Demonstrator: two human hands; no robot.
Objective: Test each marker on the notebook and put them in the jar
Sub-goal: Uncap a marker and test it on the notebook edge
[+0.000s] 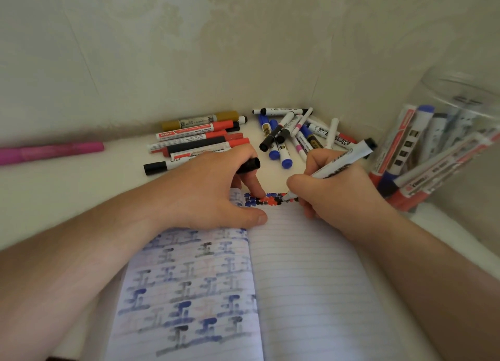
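Head view, looking down on an open lined notebook [311, 279] lying on a pale bench [67, 187] set against a wall. The right hand [335, 195] grips an uncapped white marker [335, 165], its fingers curled round the barrel, with the tip touching the top of the right-hand page at the end of a row of blue, black and red marks [266, 199]. The left hand [213, 190] rests on the upper edge of the notebook, one fingertip pressing the page beside the marks, while its curled fingers hold a black cap [249, 165]. The left-hand page carries faded blue and grey ink shapes. Beyond the hands lie two loose groups of markers: red and black ones [200, 138] on the left, blue and white ones [295, 133] on the right. A pink marker [51, 151] lies well apart at far left. A clear jar [443, 133] at right holds several markers.
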